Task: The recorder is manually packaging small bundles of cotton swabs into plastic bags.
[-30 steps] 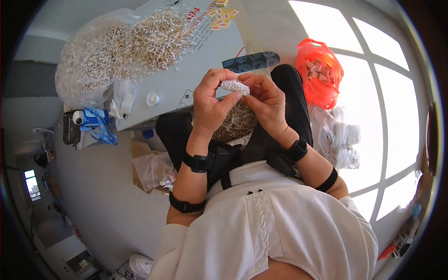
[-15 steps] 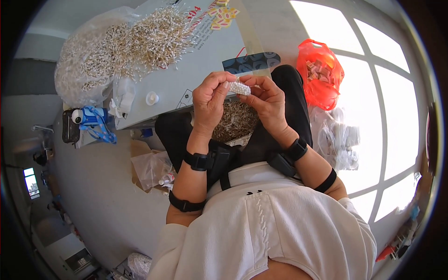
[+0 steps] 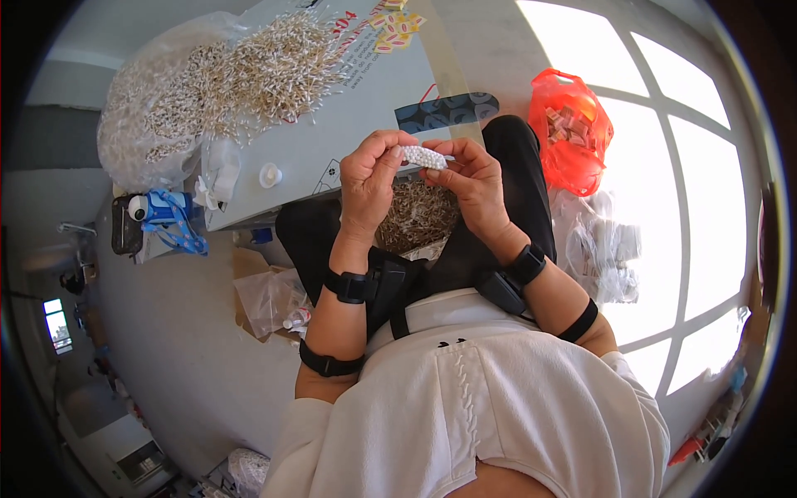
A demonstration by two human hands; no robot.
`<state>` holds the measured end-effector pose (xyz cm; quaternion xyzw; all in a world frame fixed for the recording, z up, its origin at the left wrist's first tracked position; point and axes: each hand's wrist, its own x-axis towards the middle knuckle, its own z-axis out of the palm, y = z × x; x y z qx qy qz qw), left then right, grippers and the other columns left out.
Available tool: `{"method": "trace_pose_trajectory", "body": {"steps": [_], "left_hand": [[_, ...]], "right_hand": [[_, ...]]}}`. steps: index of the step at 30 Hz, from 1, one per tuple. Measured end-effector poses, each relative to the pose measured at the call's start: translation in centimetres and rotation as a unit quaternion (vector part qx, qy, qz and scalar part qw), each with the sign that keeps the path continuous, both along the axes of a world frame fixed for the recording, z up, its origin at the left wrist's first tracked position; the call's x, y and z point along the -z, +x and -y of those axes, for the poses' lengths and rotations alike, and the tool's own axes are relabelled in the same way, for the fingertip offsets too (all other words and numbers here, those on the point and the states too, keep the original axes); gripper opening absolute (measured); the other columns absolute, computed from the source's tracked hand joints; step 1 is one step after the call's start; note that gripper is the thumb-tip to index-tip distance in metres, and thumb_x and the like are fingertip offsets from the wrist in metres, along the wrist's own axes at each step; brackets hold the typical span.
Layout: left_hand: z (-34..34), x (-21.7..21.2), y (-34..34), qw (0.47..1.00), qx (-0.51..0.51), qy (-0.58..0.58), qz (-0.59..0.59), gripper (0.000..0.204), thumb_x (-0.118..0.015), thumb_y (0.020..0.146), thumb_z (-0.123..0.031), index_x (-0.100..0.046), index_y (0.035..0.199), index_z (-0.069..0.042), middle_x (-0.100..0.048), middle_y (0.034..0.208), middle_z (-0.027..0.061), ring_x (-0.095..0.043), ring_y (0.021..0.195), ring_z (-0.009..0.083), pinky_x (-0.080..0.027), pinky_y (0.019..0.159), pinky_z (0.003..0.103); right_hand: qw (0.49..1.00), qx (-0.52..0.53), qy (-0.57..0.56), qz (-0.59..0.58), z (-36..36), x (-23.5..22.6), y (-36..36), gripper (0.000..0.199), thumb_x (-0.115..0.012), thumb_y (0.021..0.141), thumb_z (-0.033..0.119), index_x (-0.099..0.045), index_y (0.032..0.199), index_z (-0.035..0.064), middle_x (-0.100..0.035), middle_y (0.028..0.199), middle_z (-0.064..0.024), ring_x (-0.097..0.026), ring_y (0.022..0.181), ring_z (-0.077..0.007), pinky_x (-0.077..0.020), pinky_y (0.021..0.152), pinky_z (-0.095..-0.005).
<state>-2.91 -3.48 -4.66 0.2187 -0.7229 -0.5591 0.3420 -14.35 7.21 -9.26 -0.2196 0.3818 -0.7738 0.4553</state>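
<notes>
Head view: one cotton-swab bundle (image 3: 423,158), white tips showing, stems hidden, pinched above the lap between left-hand fingers (image 3: 393,153) and right-hand fingers (image 3: 452,178); far fingertips obscured. Loose swabs (image 3: 418,217) below, partly covered by forearms and thighs; their container indistinct.

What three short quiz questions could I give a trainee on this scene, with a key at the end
1. What do the left hand and right hand hold together?
2. True or false: the red bag sits on the table.
3. Which is nearer the loose swab pile: A, the clear plastic bag; B, the dark patterned strip?

Key: 1, a bundle of white-tipped swabs; 2, false, the red bag is off the table, beside the right knee; 3, A.
</notes>
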Motion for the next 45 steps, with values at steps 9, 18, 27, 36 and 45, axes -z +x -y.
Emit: {"method": "trace_pose_trajectory", "body": {"steps": [9,18,27,36,45], "left_hand": [[0.1,0.4,0.1,1.0,0.004,0.006,0.026,0.019,-0.049,0.093,-0.005,-0.065,0.097,0.003,-0.066,0.094,0.0051,-0.057,0.082,0.0095,-0.047,0.076,0.024],[0.3,0.9,0.0,0.999,0.008,0.044,0.015,0.014,-0.053,0.089,-0.001,-0.064,0.097,0.002,-0.065,0.089,0.0025,-0.058,0.078,0.0068,-0.047,0.071,0.021],[0.4,1.2,-0.3,0.996,0.019,0.087,0.027,0.021,-0.06,0.079,0.007,-0.062,0.1,0.003,-0.063,0.093,0.0037,-0.06,0.08,0.0077,-0.048,0.071,0.02],[0.5,1.5,-0.3,0.998,0.021,0.05,0.026,0.021,-0.06,0.078,0.008,-0.063,0.097,0.001,-0.063,0.093,0.0031,-0.06,0.079,0.0081,-0.049,0.072,0.021],[0.3,1.3,-0.4,0.998,0.02,0.063,0.003,0.019,-0.057,0.078,0.01,-0.063,0.094,0.003,-0.063,0.096,0.0043,-0.06,0.082,0.0087,-0.049,0.074,0.021]], "right_hand": [[1.0,0.005,0.004,0.016,0.1,0.4,0.0,0.026,-0.061,0.082,-0.009,-0.056,0.107,-0.0046,-0.062,0.108,-0.0118,-0.066,0.088,-0.0183,-0.0541,0.076,-0.0275],[0.999,0.0,0.029,0.039,0.1,0.8,-0.2,0.024,-0.063,0.082,-0.007,-0.057,0.105,-0.0044,-0.064,0.102,-0.0109,-0.066,0.084,-0.0167,-0.0548,0.073,-0.0257],[0.998,-0.002,0.032,0.049,0.4,1.3,-0.5,0.025,-0.063,0.081,-0.008,-0.057,0.105,-0.004,-0.064,0.101,-0.0108,-0.066,0.084,-0.0159,-0.055,0.073,-0.0254],[0.998,-0.001,0.023,0.055,0.5,1.5,-0.6,0.025,-0.063,0.079,-0.011,-0.057,0.103,-0.0033,-0.063,0.107,-0.0122,-0.066,0.085,-0.0173,-0.055,0.075,-0.0264],[0.998,-0.014,0.009,0.053,0.4,1.5,-0.7,0.025,-0.063,0.079,-0.012,-0.056,0.101,-0.0011,-0.06,0.114,-0.0128,-0.064,0.092,-0.0177,-0.0541,0.08,-0.028]]}}
